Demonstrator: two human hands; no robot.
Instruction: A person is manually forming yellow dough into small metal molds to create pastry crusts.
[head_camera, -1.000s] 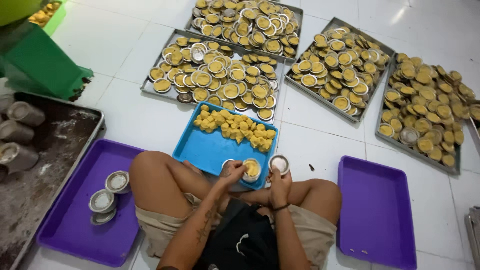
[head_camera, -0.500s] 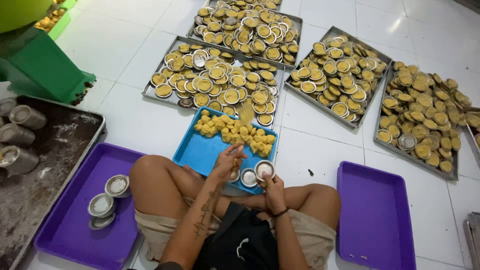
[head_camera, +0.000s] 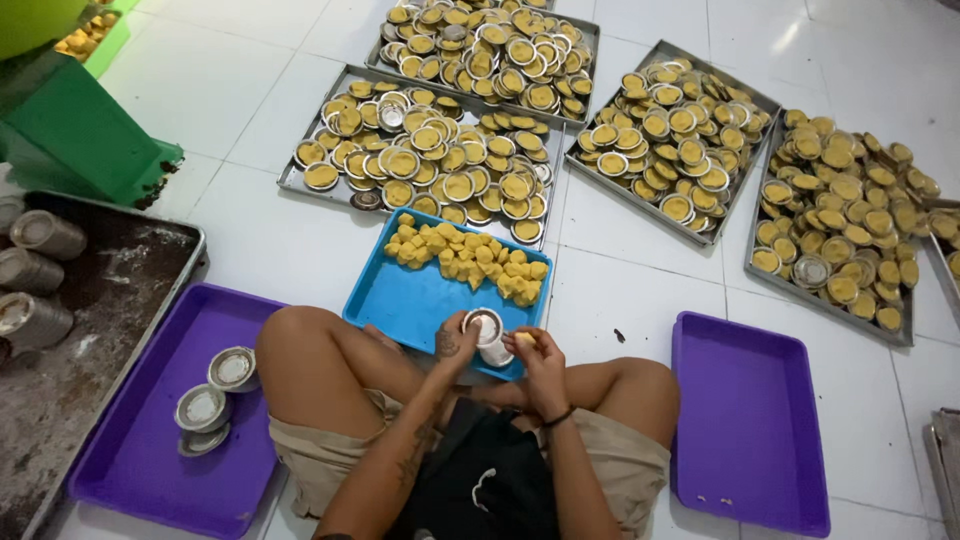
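Since half a second ago, both hands have drawn back from the pile of yellow cakes (head_camera: 468, 257) toward the person's lap, at the near edge of the blue tray (head_camera: 400, 300). The left hand (head_camera: 455, 342) now has its fingers closed around a small round metal mould (head_camera: 485, 328), tilted with its dark, empty-looking inside facing up. The right hand (head_camera: 540, 362) has its fingers pinched on a small yellow cake (head_camera: 524, 340), just beside the mould; the view is small, so whether cake and mould touch is unclear.

The person sits cross-legged on the white tiled floor (head_camera: 250, 240). A purple tray (head_camera: 140, 450) by the left knee holds a few emptied moulds (head_camera: 212, 395). Another purple tray (head_camera: 745, 420) sits at the right. Beyond lie metal trays of filled moulds (head_camera: 430, 165).

The soft cake looks likely to crumble if pinched too hard, or to drop onto the floor instead of the tray.
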